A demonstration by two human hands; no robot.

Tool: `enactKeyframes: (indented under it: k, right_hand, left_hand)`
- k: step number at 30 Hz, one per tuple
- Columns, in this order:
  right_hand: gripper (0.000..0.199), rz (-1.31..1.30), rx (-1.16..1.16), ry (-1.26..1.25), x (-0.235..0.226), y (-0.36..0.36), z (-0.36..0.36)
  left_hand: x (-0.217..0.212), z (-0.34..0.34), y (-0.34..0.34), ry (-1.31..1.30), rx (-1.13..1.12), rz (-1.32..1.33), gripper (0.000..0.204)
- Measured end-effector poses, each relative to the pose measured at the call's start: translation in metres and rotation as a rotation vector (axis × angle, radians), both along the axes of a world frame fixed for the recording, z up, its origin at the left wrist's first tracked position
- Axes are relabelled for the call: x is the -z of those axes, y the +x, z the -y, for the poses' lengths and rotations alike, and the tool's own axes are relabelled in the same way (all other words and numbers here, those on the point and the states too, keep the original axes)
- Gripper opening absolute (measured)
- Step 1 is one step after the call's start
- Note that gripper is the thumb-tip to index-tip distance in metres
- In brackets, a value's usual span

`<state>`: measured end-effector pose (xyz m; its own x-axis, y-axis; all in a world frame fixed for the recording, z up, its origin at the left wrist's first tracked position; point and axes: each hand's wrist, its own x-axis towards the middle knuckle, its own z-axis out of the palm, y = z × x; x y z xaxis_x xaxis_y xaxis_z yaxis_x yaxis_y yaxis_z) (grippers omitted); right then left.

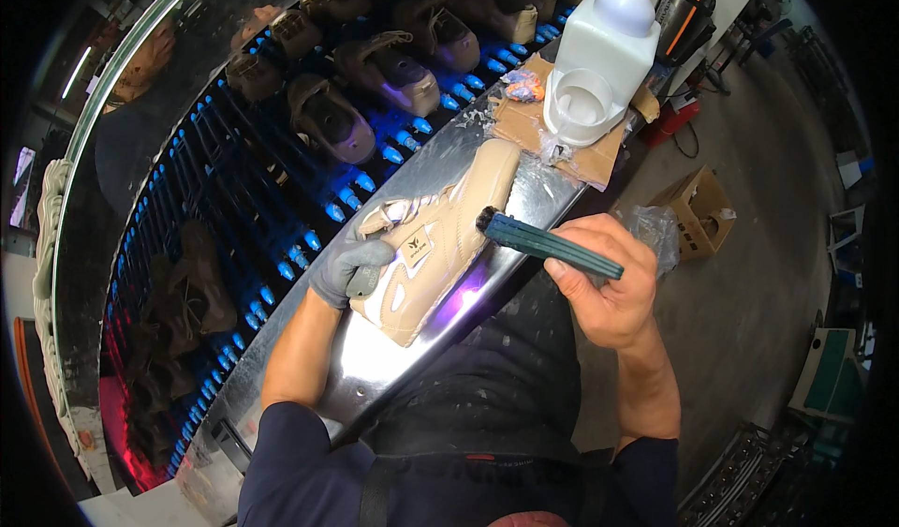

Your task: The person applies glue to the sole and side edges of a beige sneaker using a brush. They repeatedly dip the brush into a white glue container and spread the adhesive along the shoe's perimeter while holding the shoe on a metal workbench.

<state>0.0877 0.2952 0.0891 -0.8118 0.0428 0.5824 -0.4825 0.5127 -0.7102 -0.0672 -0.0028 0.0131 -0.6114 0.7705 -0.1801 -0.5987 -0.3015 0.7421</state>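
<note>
A beige sneaker upper (pixel 440 237) lies tilted on its side, its toe pointing away from me and its laced top turned left. My left hand (pixel 348 269), in a grey glove, is closed around its heel and collar. In my right hand (pixel 609 288), which is bare, I grip a brush (pixel 548 244) with a dark green handle. Its dark bristles are at the shoe's lower right edge; whether they touch is hard to tell. A metal ledge (pixel 375 363) runs under the shoe, with a bright purple-white glare on it.
Left of the ledge runs a curved conveyor of rods with blue tips (pixel 335 212), carrying several shoes (pixel 330 119). A white bottle (pixel 604 54) with a cup stands on cardboard (pixel 524 119) at the far end. Behind it is a black flask (pixel 686 16). An open carton (pixel 698 213) sits on the floor at right.
</note>
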Motion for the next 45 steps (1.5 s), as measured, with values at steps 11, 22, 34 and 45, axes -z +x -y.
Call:
enactKeyframes:
  k: [11,22,34,45]
  right_hand:
    - [0.033,-0.15,-0.038,0.303,-0.007,0.0,0.013]
    - [0.028,-0.138,-0.097,0.41,-0.002,0.01,0.024]
    - [0.029,-0.192,0.036,0.382,-0.001,-0.004,0.018]
    - [0.034,-0.216,0.07,0.43,-0.003,-0.007,0.018]
  left_hand:
    - [0.007,0.0,-0.004,-0.02,-0.026,-0.04,0.077]
    - [0.012,0.0,-0.003,-0.048,-0.068,-0.011,0.08]
    - [0.015,-0.002,-0.008,-0.095,-0.042,-0.153,0.077]
    - [0.011,-0.007,-0.008,-0.076,-0.051,-0.154,0.077]
